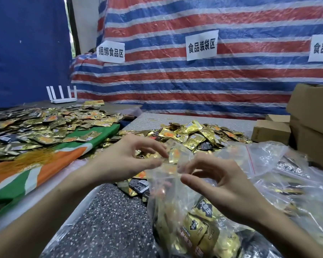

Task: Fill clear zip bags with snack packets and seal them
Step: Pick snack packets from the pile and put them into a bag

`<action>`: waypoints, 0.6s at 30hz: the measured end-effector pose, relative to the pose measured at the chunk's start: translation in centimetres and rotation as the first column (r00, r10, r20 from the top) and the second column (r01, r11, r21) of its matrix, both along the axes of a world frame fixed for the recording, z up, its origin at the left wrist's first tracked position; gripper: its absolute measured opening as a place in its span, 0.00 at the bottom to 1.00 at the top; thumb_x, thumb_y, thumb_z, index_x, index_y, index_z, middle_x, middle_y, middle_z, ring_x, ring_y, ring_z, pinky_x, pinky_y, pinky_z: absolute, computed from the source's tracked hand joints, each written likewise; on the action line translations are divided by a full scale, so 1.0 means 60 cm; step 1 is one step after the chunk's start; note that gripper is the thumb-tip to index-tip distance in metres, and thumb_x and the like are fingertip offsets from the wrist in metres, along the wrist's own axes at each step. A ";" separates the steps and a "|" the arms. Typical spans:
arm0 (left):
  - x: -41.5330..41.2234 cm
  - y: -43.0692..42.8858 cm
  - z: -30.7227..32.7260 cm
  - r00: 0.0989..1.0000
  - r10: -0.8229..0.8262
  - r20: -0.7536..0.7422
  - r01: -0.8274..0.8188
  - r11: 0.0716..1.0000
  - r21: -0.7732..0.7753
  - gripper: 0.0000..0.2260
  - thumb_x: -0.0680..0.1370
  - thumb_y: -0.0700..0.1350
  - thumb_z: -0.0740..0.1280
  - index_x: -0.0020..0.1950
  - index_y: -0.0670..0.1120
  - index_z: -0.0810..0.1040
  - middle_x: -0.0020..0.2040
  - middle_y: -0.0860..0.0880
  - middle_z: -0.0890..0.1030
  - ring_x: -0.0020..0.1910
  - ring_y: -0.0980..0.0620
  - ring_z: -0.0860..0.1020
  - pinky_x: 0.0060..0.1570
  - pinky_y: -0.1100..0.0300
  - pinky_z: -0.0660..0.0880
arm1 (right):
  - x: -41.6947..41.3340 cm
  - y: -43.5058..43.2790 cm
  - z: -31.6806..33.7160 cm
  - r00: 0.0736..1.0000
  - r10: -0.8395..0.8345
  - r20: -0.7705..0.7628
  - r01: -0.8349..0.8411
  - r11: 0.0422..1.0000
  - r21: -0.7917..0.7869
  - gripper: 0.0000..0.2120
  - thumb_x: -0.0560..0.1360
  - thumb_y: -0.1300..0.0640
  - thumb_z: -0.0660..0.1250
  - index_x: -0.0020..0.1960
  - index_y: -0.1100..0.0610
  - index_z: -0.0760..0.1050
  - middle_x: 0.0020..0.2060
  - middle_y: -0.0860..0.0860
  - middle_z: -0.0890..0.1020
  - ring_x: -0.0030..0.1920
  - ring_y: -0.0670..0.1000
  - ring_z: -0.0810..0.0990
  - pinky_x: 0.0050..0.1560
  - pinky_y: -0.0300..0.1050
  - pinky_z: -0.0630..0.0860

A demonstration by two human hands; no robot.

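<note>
Striped tarp [194, 81] behind, speckled table [110, 220] below.
Head view: zip bag [185, 220] near centre, full of gold packets, mouth up. Mouth edge runs left-right: left hand [127, 159] pinches left end, right hand [222, 185] pinches right end. Packet pile [194, 135] beyond.

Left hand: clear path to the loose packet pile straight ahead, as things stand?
Path yes, probably; readiness no. The packet pile lies just beyond the left hand, nothing between them, but that hand pinches the zip bag mouth and would have to let go first.
</note>
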State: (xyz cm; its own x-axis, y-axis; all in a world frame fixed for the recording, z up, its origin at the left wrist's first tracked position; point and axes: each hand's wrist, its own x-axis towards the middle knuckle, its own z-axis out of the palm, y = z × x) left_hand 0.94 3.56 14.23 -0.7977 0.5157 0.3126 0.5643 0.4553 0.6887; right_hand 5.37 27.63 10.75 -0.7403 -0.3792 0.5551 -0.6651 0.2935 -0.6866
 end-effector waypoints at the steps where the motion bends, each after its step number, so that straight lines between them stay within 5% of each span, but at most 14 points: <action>1: -0.005 -0.004 -0.004 1.000 0.029 -0.011 -0.028 0.997 0.079 0.06 0.78 0.44 0.71 0.52 0.54 0.85 0.56 0.56 0.84 0.57 0.58 0.81 0.57 0.57 0.77 | -0.001 -0.001 -0.002 1.000 -0.004 0.004 0.004 1.000 0.002 0.02 0.76 0.58 0.73 0.44 0.53 0.81 0.43 0.49 0.85 0.49 0.52 0.84 0.51 0.43 0.81; 4: -0.040 -0.026 -0.010 0.974 0.225 0.019 -0.220 0.924 0.314 0.07 0.78 0.41 0.70 0.52 0.52 0.84 0.51 0.53 0.85 0.50 0.55 0.83 0.47 0.62 0.79 | -0.008 -0.001 -0.003 0.999 -0.023 0.023 0.023 0.999 0.022 0.02 0.76 0.56 0.73 0.45 0.51 0.81 0.44 0.47 0.85 0.50 0.50 0.84 0.51 0.43 0.81; 6: -0.079 -0.045 -0.024 0.937 0.347 0.049 -0.343 0.880 0.328 0.06 0.79 0.41 0.69 0.51 0.51 0.83 0.50 0.52 0.85 0.48 0.53 0.83 0.47 0.59 0.80 | -0.015 0.000 -0.002 0.999 -0.034 0.036 0.033 0.999 0.044 0.02 0.76 0.56 0.72 0.45 0.51 0.82 0.44 0.46 0.85 0.50 0.49 0.84 0.51 0.44 0.81; 13: -0.247 -0.085 -0.161 0.811 0.585 -0.002 -0.584 0.808 -0.080 0.06 0.79 0.43 0.69 0.55 0.47 0.80 0.52 0.50 0.81 0.52 0.50 0.79 0.45 0.59 0.74 | -0.036 -0.004 -0.004 0.994 -0.030 0.109 0.024 0.998 0.057 0.03 0.76 0.57 0.72 0.44 0.51 0.81 0.45 0.45 0.85 0.53 0.48 0.83 0.53 0.46 0.80; 18: -0.327 -0.099 -0.250 0.727 0.684 -0.055 -0.634 0.639 -0.434 0.18 0.77 0.39 0.65 0.66 0.45 0.75 0.62 0.45 0.77 0.51 0.49 0.78 0.47 0.54 0.78 | -0.041 -0.002 -0.005 0.994 -0.022 0.103 0.017 0.998 0.055 0.03 0.76 0.54 0.72 0.44 0.49 0.80 0.45 0.47 0.85 0.52 0.50 0.83 0.52 0.45 0.80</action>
